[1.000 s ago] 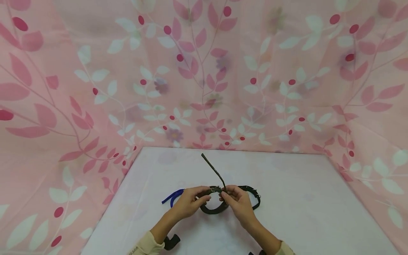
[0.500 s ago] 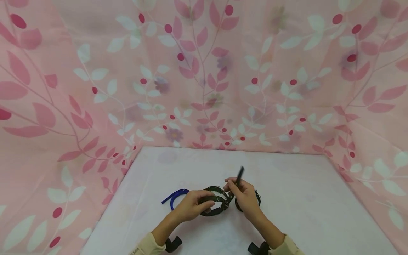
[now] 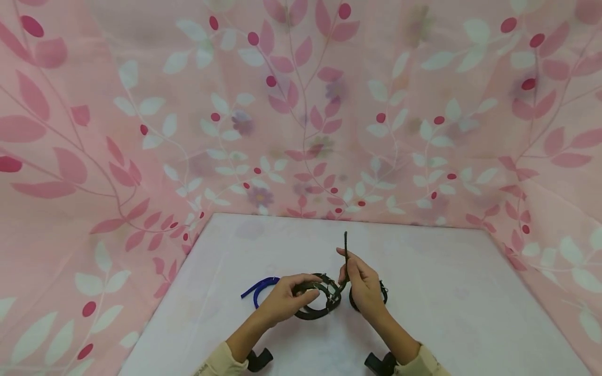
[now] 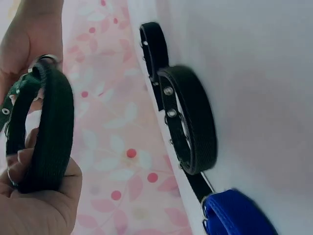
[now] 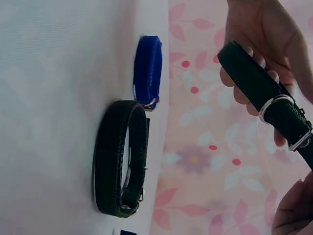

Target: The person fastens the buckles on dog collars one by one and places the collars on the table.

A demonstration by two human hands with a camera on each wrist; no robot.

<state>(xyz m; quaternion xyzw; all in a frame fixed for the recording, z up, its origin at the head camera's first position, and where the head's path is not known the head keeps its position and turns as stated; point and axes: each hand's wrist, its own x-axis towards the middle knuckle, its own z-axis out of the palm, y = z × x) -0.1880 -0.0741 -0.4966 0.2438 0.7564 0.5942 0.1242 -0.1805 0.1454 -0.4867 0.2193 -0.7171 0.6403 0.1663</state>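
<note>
My left hand (image 3: 284,300) grips the looped part of a dark green buckled collar (image 4: 56,127), fingers and thumb curled round the band. The collar's metal ring (image 5: 276,107) and buckle (image 5: 299,142) face the right hand. My right hand (image 3: 364,287) holds the strap near the buckle, and the strap's loose end (image 3: 345,250) stands upright above its fingers. The held collar is lifted off the table. Behind it another dark green collar (image 4: 195,117) rests on the table, partly hidden by the held one in the head view.
On the white table (image 3: 447,292), a blue collar (image 3: 263,284) lies to the left, partly behind the left hand. A black collar (image 3: 384,295) lies to the right behind the right hand. Pink leaf-patterned cloth (image 3: 301,130) encloses the table's back and sides.
The right hand has moved a little right, drawing the strap end out from the buckle. The end swung from leaning left to upright. The left hand keeps holding the loop.
</note>
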